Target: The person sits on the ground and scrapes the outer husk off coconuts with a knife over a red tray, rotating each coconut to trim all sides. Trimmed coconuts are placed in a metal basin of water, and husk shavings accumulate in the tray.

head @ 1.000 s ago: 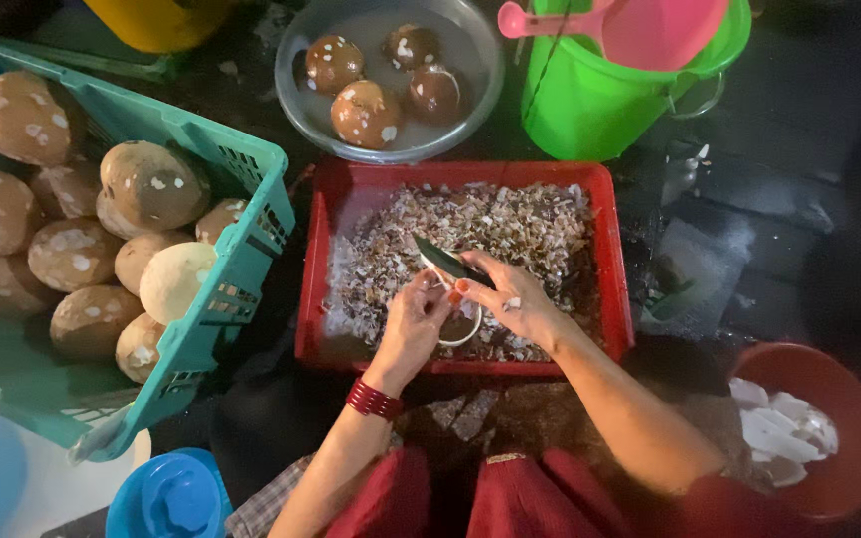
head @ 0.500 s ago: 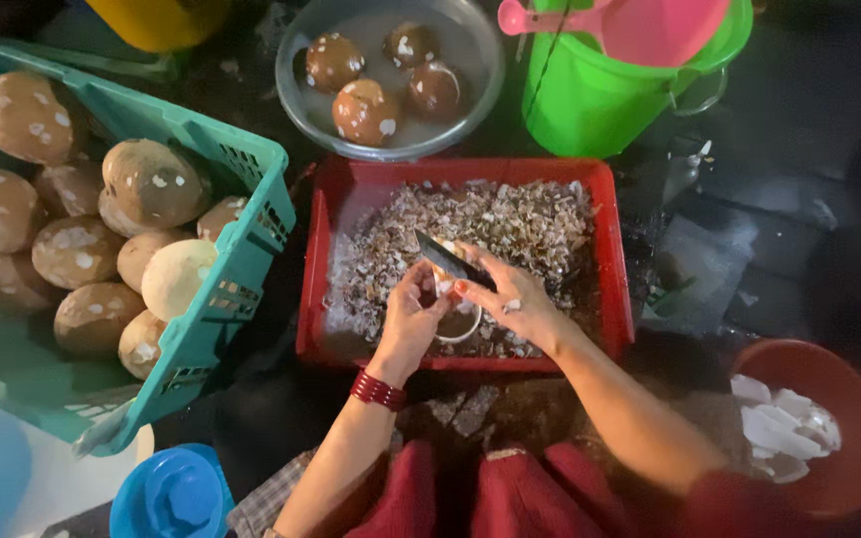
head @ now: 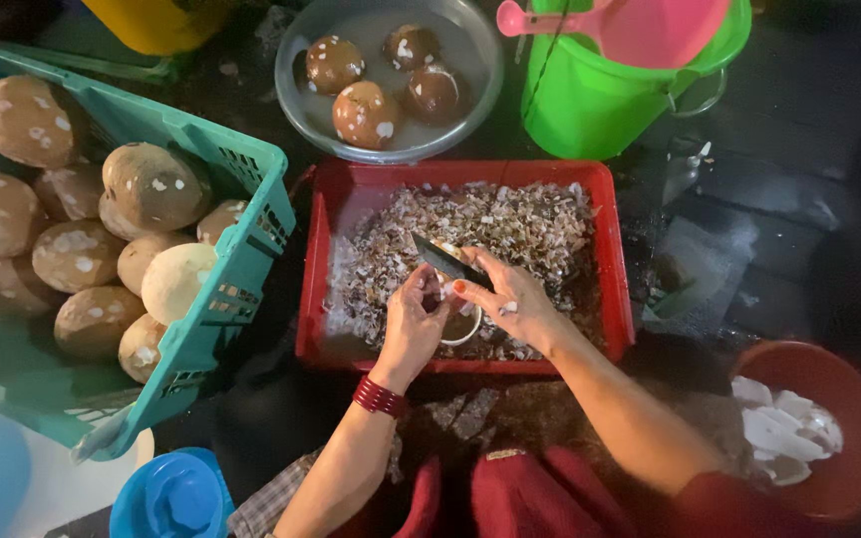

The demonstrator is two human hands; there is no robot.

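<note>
Head view shows the left hand [head: 413, 321] cupping a small coconut piece [head: 458, 324] over the red tray [head: 615, 259] at six o'clock, right hand [head: 510, 304] gripping a knife [head: 448, 263]; likely hard, wet, slippery, best held by its rim.

1. Left hand [head: 413, 324]: over the near half of the red tray [head: 316, 259], fingers curled shut, forearm rising from below.
2. Right hand [head: 512, 304]: just beside it over the tray, fingers clenched, forearm angling in from lower right.
</note>
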